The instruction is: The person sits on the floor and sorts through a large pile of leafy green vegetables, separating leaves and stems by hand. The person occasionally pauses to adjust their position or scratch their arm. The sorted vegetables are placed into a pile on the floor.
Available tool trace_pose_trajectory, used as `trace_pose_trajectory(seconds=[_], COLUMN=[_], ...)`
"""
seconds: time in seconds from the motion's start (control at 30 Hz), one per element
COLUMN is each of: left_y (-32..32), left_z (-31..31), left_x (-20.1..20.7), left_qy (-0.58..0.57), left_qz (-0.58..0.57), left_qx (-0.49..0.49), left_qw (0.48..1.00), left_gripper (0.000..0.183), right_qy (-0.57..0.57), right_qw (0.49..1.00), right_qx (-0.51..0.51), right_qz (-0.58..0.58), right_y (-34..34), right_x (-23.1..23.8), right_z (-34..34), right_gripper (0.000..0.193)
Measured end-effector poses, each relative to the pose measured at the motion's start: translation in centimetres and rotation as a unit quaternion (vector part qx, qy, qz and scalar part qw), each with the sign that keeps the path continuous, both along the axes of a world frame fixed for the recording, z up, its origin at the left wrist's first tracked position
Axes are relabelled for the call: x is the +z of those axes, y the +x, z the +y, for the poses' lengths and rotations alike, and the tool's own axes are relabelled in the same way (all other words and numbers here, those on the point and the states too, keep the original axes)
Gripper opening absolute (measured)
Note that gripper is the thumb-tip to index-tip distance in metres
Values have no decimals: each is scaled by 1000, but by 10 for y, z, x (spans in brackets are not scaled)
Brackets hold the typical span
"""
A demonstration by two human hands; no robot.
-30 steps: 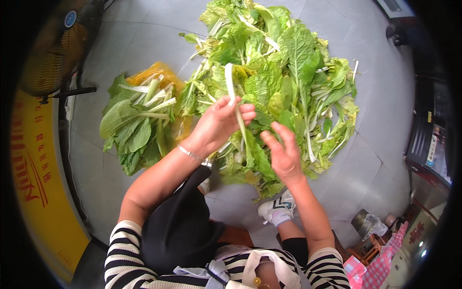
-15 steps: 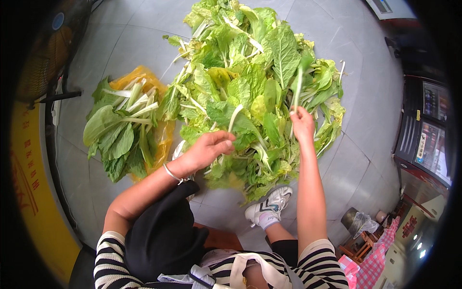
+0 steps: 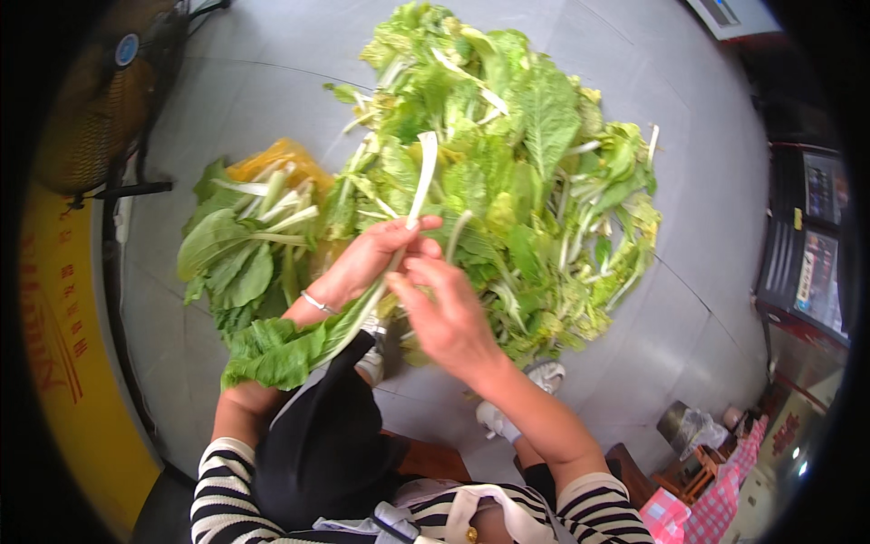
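A long leafy green [image 3: 281,352] lies slantwise across my left forearm, its pale stalk pointing up and away. My left hand [image 3: 370,261] is closed around the stalk, thumb and fingers pinching it. Close beside it, my right hand [image 3: 453,322] has its bent fingers on the same stalk, lower down toward the leaf. Beyond both hands spreads a large heap of loose leafy greens [image 3: 480,172], some of them yellowed. To the left, a bundle of greens [image 3: 227,245] with white stalks rests on an orange plastic bag [image 3: 308,163].
Grey floor tiles [image 3: 263,100] surround the heap. A black fan [image 3: 100,136] stands at the far left, above a yellow panel [image 3: 77,363]. A dark display cooler [image 3: 807,245] is on the right. My shoe [image 3: 546,374] is at the heap's near edge; a wooden stool [image 3: 693,476] stands lower right.
My right hand has come left from the heap's right side, bringing a leafy green to my left hand. Both hands are now together on its stalk, and the leaf lies over my left forearm.
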State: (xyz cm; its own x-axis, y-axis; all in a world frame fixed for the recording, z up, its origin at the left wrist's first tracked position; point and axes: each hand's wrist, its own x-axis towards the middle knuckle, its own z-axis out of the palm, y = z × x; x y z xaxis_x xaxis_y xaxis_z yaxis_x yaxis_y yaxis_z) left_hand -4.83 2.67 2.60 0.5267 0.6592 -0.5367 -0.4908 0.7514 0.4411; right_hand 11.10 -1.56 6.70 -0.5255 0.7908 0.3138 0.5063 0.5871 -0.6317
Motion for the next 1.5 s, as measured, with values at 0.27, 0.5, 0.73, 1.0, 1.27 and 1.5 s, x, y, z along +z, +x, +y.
trace_pose_trajectory(seconds=[0.27, 0.5, 0.73, 1.0, 1.27, 1.5], left_y=[6, 3, 15, -34, -75, -20], left_z=[3, -4, -8, 29, 39, 26], left_x=[28, 30, 28, 35, 71, 60], left_qy=[73, 40, 17, 189, 374, 135], left_qz=[100, -9, -37, 244, 426, 210], left_qx=[-288, -244, -93, 142, 343, -94], left_qw=[950, 969, 995, 940, 749, 964], left_gripper=[42, 46, 37, 41, 16, 31], right_qy=[53, 44, -78, 52, -202, -88], right_qw=[974, 970, 991, 937, 905, 929], right_qx=[2, 107, -97, -274, -238, -357], right_qz=[-222, -214, -51, -208, -289, -42], right_y=[51, 53, 25, 89, 96, 90], right_x=[-2, 0, -9, -30, -66, -8], right_z=[38, 55, 38, 60, 11, 13], right_gripper=[36, 24, 1, 22, 26, 26])
